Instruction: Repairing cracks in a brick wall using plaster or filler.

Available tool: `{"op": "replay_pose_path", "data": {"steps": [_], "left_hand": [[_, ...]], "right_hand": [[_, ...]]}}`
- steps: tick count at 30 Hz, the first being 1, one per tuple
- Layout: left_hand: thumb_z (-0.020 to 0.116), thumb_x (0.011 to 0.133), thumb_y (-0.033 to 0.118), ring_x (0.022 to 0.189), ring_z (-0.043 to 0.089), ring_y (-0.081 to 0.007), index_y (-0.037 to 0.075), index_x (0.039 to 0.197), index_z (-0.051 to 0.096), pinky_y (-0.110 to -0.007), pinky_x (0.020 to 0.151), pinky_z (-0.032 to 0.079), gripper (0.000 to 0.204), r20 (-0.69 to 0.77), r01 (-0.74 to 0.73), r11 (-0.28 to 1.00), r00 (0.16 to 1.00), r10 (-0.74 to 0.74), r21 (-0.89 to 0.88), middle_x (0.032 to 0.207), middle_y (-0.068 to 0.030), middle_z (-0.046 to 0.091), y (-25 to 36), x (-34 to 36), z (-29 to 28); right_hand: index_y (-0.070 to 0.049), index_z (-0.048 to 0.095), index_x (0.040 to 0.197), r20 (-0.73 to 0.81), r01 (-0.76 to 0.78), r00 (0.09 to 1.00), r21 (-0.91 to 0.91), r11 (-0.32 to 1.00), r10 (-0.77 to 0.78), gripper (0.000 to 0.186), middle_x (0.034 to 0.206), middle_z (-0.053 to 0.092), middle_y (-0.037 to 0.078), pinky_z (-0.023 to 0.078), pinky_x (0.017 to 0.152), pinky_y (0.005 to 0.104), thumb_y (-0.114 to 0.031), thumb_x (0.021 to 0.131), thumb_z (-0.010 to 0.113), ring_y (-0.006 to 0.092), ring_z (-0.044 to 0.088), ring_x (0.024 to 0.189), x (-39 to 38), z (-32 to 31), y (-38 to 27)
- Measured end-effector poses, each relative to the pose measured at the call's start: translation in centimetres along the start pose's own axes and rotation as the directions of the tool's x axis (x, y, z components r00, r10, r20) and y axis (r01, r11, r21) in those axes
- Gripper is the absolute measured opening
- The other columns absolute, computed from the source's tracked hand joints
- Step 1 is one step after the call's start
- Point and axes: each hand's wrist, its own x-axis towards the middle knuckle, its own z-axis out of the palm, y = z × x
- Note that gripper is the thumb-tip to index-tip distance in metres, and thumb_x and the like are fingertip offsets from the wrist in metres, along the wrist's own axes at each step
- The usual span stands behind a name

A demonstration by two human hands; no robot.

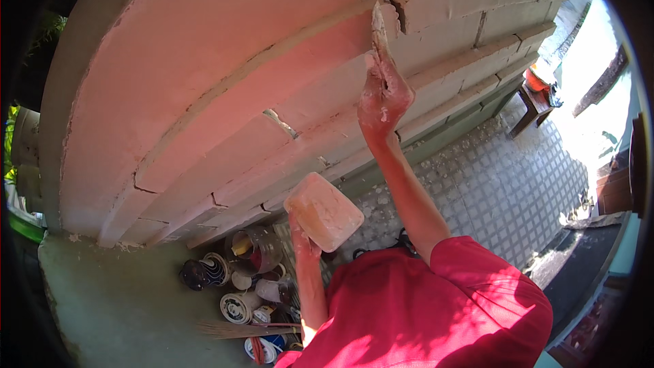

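My right hand [385, 99] is raised to the wall [204, 61], fingers closed around a slim putty knife [379, 31] coated in pale plaster. The knife's tip is up beside a dark jagged crack [397, 12] in the upper moulding. Lower down, my left hand [302, 240] grips the edge of a rounded rectangular plaster tub [325, 212], pale and smeared. What is inside the tub cannot be made out. Grooved bands run along the wall, with several gaps and a chipped pale patch [281, 124] between them.
Buckets [236, 308], a clear bin [255, 249] and a straw broom [228, 329] crowd the floor by the wall's foot. Patterned tiles [477, 184] spread to the right. A small wooden stool [535, 110] with an orange item stands at the wall's far end.
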Motion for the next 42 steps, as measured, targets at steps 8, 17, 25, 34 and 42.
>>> {"op": "replay_pose_path", "data": {"steps": [8,17,25,34,42], "left_hand": [[0.051,0.092,0.046,0.116,0.054,-0.0257,0.009,0.135,0.043,-0.042,0.098,0.047,0.057,-0.027,-0.023,0.999,0.999,0.024,0.035,0.129,-0.0078,0.053,0.3,-0.3,0.1],[0.051,0.092,0.046,0.117,0.054,-0.0263,0.009,0.136,0.042,-0.042,0.098,0.047,0.058,-0.032,-0.071,0.995,0.997,0.073,0.063,0.131,-0.0088,0.052,-0.5,0.0,0.0],[0.051,0.092,0.045,0.116,0.054,-0.0266,0.009,0.134,0.043,-0.042,0.097,0.048,0.056,-0.035,-0.04,0.998,0.999,0.042,0.047,0.13,-0.0083,0.053,-0.5,0.1,-0.6],[0.051,0.092,0.047,0.116,0.054,-0.0262,0.009,0.135,0.042,-0.042,0.098,0.047,0.058,-0.039,-0.012,1.0,0.999,0.011,-0.009,0.13,-0.0079,0.053,-0.2,-0.5,-1.4],[0.048,0.093,0.045,0.111,0.057,-0.0241,0.009,0.132,0.044,-0.039,0.093,0.049,0.053,-0.036,-0.022,0.997,0.999,0.025,0.073,0.123,-0.0071,0.056,0.1,0.0,-0.1]], "right_hand": [[0.005,0.058,0.122,0.054,-0.043,0.997,-0.059,0.997,0.046,0.035,0.103,0.069,0.013,0.048,0.074,0.0239,-0.002,0.088,0.055,0.0103,0.058,0.084,2.1,-3.3,0.4],[0.004,0.062,0.115,0.025,-0.174,0.985,0.022,0.985,0.173,0.029,0.086,0.068,0.01,0.048,0.068,0.0258,-0.006,0.088,0.057,0.0113,0.055,0.069,4.4,-4.6,-0.1],[0.003,0.062,0.113,0.387,-0.141,0.89,-0.273,0.952,0.243,0.032,0.093,0.067,0.023,0.048,0.072,0.0293,0.001,0.082,0.051,0.0271,0.064,0.074,6.3,-5.5,1.5],[0.005,0.058,0.119,0.229,0.013,0.968,-0.453,0.892,0.102,0.045,0.092,0.064,0.027,0.051,0.07,0.0407,0.005,0.074,0.055,0.0423,0.063,0.078,3.2,-0.7,-0.1],[0.004,0.058,0.12,0.303,-0.105,0.936,-0.247,0.963,0.179,0.036,0.093,0.067,0.021,0.05,0.069,0.029,0.002,0.084,0.051,0.0186,0.064,0.069,0.6,-1.4,-1.7]]}}
